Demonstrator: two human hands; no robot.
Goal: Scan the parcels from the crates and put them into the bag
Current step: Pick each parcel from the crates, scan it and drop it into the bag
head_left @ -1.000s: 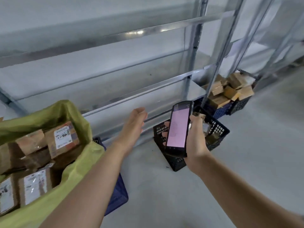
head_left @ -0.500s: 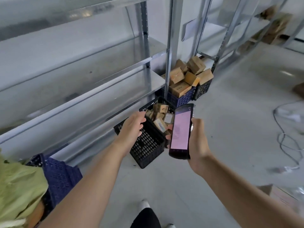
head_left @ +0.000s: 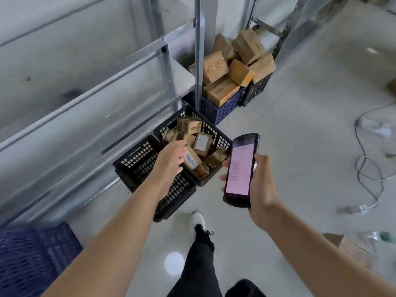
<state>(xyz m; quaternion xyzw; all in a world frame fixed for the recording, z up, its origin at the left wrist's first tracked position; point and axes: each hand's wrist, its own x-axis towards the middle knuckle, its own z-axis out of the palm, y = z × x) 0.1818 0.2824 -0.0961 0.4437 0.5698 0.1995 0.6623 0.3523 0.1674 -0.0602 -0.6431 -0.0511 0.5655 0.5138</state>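
My right hand [head_left: 260, 185] grips a black handheld scanner [head_left: 241, 169] with a lit pink screen, held upright above the floor. My left hand [head_left: 170, 162] reaches forward with relaxed fingers, holding nothing, over the near rim of a black crate [head_left: 220, 138] that holds several small cardboard parcels [head_left: 189, 125]. A labelled parcel [head_left: 190, 158] lies just beyond my fingertips. An empty black crate [head_left: 137, 161] sits in front of it, under my left wrist. The bag is out of view.
Behind stand a blue crate [head_left: 216, 110] and another black crate [head_left: 255, 91], piled with larger boxes [head_left: 220, 90]. Metal shelving [head_left: 107, 82] runs along the left. A blue crate [head_left: 32, 258] is at lower left. Cables [head_left: 364, 159] trail on the right floor. My leg and shoe [head_left: 197, 221] are below.
The view has swung right and down, away from the green bag, which has left the frame. Both hands have come closer to the black crate of small parcels.
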